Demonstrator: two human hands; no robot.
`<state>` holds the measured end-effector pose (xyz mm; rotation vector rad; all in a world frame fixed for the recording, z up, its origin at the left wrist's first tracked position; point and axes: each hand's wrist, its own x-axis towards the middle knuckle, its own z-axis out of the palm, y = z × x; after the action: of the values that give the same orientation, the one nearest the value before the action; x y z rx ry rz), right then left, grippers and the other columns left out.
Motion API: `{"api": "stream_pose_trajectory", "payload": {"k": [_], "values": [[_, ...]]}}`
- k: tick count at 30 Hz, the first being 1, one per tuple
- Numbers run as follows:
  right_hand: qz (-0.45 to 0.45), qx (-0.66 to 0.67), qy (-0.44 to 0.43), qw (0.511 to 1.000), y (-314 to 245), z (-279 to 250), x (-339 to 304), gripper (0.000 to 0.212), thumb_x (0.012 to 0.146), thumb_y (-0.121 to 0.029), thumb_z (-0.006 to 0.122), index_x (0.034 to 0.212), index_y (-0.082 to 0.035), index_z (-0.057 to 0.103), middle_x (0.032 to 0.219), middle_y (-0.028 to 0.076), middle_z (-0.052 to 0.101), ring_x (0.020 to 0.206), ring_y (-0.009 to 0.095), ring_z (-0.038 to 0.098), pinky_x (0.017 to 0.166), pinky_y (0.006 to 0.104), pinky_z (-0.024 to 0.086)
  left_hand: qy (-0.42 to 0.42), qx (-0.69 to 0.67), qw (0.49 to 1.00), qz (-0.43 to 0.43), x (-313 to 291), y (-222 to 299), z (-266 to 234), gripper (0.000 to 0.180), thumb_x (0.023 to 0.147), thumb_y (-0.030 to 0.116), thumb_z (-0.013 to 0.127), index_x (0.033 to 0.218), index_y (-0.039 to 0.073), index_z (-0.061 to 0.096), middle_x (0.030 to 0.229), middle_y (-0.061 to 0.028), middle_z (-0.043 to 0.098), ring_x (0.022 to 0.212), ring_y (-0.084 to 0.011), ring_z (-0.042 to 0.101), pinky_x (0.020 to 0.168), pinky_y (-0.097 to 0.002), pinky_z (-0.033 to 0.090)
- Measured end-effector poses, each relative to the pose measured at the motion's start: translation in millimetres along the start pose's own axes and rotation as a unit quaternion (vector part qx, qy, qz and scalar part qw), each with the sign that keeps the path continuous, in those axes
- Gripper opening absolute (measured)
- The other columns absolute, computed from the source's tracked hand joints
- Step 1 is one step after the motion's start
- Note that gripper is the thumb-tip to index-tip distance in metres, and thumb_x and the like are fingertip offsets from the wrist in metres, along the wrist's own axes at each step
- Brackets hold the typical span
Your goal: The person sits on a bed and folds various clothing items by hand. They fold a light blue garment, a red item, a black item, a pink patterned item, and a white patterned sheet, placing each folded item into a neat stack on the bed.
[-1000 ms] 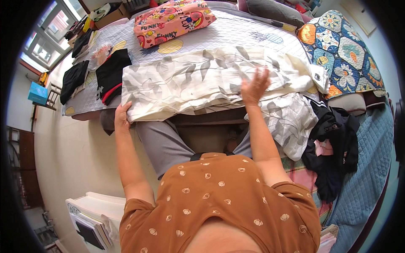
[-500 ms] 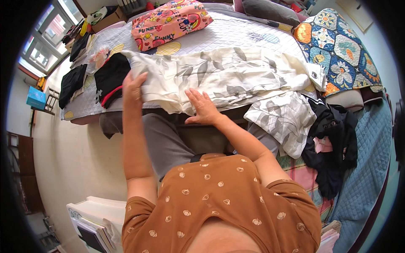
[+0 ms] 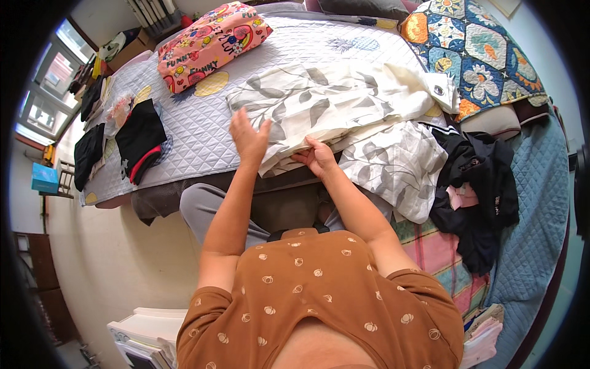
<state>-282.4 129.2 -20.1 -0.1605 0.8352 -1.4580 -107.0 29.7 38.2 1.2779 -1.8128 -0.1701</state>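
A white curtain [image 3: 332, 101] with grey leaf prints lies gathered in a long layered strip across the bed. A metal eyelet [image 3: 438, 90] shows at its right end. My left hand [image 3: 249, 138] rests at the curtain's left edge, fingers stretched and apart. Near the front edge, my right hand [image 3: 318, 158] pinches a bit of the curtain between thumb and fingers. Another part of the same leaf-print fabric [image 3: 399, 169] hangs over the bed's front edge, right of my right hand. Whether it joins the strip cannot be made out.
Folded black clothes [image 3: 141, 132] lie on the quilted bed cover [image 3: 196, 129] at the left. A pink printed bundle [image 3: 212, 46] sits at the back. At the right are dark clothes [image 3: 479, 178] and a patterned quilt [image 3: 479, 55]. White furniture [image 3: 147, 326] stands low at the left.
The curtain's left end has come rightward, doubling over the strip and baring bed cover beside the black clothes. My left hand moved right with it; my right hand now pinches the near edge.
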Motion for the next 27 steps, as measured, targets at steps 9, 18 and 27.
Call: {"api": "stream_pose_trajectory", "payload": {"k": [9, 18, 27], "values": [[0.004, -0.052, -0.004, 0.999, 5, -3, -4, 0.027, 0.098, -0.021, 0.054, 0.115, -0.001, 0.060, 0.106, 0.015, 0.069, 0.096, 0.031, 0.069, 0.083, 0.0473, 0.058, -0.209, -0.547, 0.704, -0.402, 16, -80, 19, 0.047, 0.079, 0.002, 0.069, 0.123, -0.009, 0.056, 0.108, -0.0173, 0.069, 0.092, -0.0291, 0.069, 0.085, -0.0402, 0.057], [0.069, -0.313, -0.062, 0.945, -11, 26, -37, 0.036, 0.098, -0.033, 0.056, 0.115, -0.002, 0.064, 0.100, 0.013, 0.072, 0.081, 0.020, 0.070, 0.069, 0.0313, 0.056, -0.199, -0.578, 0.710, -0.350, 66, -199, -135, 0.052, 0.075, -0.002, 0.066, 0.127, -0.002, 0.057, 0.114, -0.0128, 0.068, 0.096, -0.0262, 0.069, 0.089, -0.0405, 0.057], [-0.376, -0.601, 0.005, 0.706, -4, 74, -39, 0.021, 0.087, -0.021, 0.069, 0.104, -0.009, 0.068, 0.094, 0.007, 0.068, 0.083, 0.020, 0.064, 0.074, 0.0356, 0.049, -0.134, -0.503, 0.775, -0.359, 28, -227, -270, 0.064, 0.075, 0.001, 0.068, 0.136, 0.000, 0.049, 0.124, -0.0142, 0.063, 0.107, -0.0276, 0.065, 0.096, -0.0406, 0.053]]}}
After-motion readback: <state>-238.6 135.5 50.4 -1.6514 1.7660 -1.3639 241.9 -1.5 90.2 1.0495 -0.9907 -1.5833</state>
